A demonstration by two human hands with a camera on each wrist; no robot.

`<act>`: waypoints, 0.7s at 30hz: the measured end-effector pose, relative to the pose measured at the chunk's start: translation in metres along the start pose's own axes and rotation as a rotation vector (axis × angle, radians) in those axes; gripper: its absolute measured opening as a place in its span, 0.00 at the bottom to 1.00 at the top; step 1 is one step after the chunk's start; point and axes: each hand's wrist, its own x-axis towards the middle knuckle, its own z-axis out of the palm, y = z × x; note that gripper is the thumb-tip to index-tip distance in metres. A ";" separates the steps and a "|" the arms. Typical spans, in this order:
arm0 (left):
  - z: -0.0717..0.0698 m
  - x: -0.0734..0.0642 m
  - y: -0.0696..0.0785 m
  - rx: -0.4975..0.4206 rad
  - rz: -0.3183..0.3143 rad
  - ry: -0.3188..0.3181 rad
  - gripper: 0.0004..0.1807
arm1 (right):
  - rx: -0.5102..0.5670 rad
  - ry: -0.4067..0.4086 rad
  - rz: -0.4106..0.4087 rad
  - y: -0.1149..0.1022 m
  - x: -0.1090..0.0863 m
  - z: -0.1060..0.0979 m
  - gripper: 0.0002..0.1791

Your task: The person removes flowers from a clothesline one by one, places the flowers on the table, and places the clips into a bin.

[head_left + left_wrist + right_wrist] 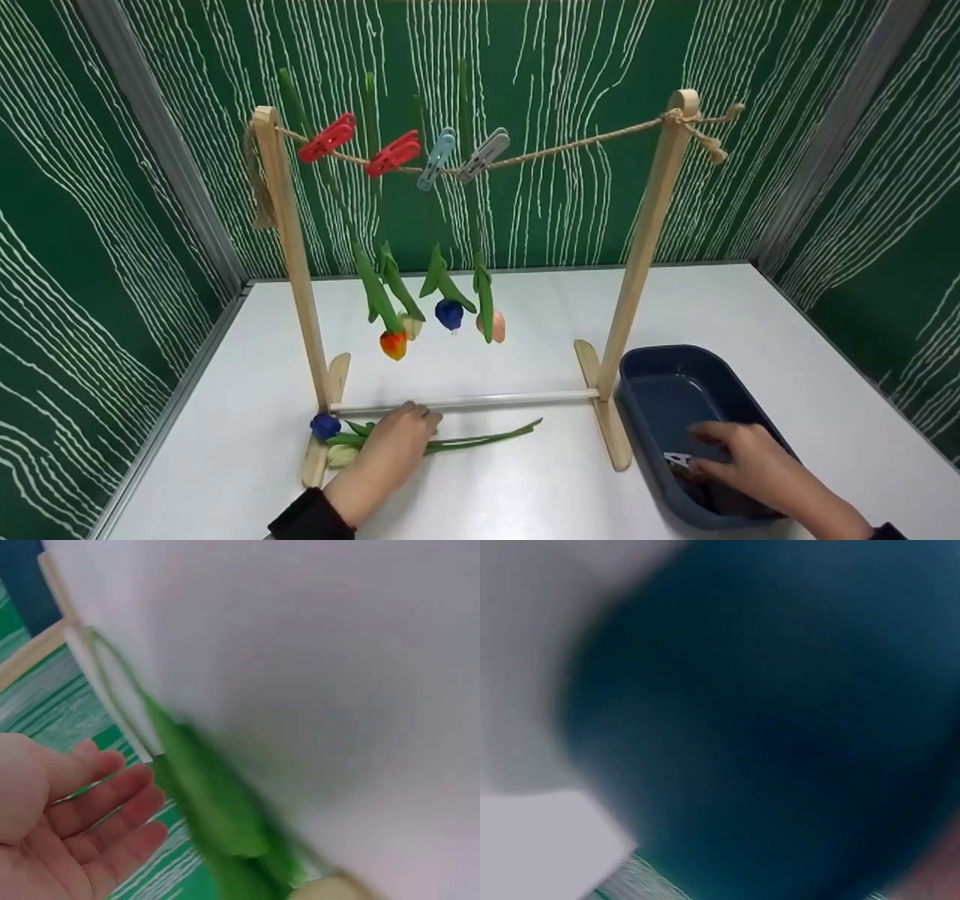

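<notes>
bordering white table (540,337), green walls (570,75)

No lettering or numbers can be read.

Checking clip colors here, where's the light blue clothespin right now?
In the head view, the light blue clothespin is on the rope, left of center, between a red clothespin on its left and a gray clothespin on its right.
</notes>
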 end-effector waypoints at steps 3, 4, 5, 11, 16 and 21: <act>-0.024 0.010 0.006 -0.189 -0.057 0.069 0.09 | -0.013 0.099 -0.039 -0.024 0.006 -0.018 0.19; -0.033 0.014 0.009 -0.255 -0.070 0.108 0.11 | -0.019 0.142 -0.065 -0.033 0.009 -0.025 0.18; -0.042 0.017 0.011 -0.320 -0.075 0.156 0.12 | -0.033 0.189 -0.106 -0.042 0.012 -0.032 0.17; -0.092 0.039 0.024 -0.560 -0.050 0.492 0.15 | -0.063 0.403 -0.383 -0.095 0.032 -0.079 0.20; -0.120 0.063 0.034 -0.670 -0.064 0.657 0.21 | -0.051 0.454 -0.532 -0.135 0.052 -0.114 0.24; -0.135 0.086 0.036 -0.722 -0.115 0.724 0.29 | -0.032 0.486 -0.624 -0.171 0.071 -0.139 0.22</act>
